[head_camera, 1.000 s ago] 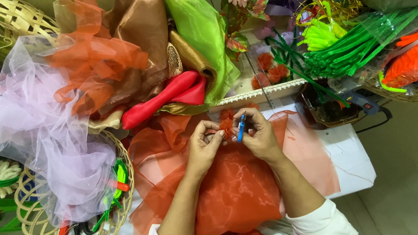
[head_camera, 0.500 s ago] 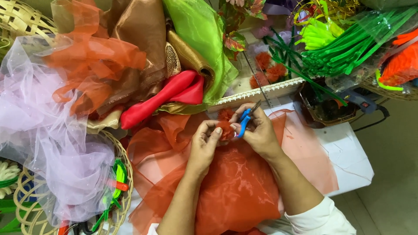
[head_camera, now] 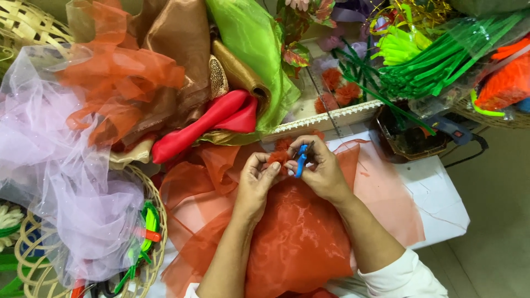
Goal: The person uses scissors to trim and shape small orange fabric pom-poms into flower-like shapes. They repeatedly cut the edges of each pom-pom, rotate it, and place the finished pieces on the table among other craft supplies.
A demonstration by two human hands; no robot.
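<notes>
Hands [head_camera: 290,171] pinch orange fabric piece [head_camera: 279,157] between them, right gripping blue scissors [head_camera: 301,161].

Both forearms are reaching forward, converging at the middle. The left hand [head_camera: 255,179] is pinching with fingertips curled inward, thumb just beside them. The right hand [head_camera: 320,168] is closing its fingers, knuckles up, fingertips nearly meeting the left's.

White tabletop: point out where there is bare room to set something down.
The white tabletop is bare only at its right corner, bordered by the sheer orange fabric and the dark container. Everywhere else is crowded: lilac tulle over the wicker basket, and piled fabrics behind the left hand and right hand holding the blue-handled scissors.
</notes>
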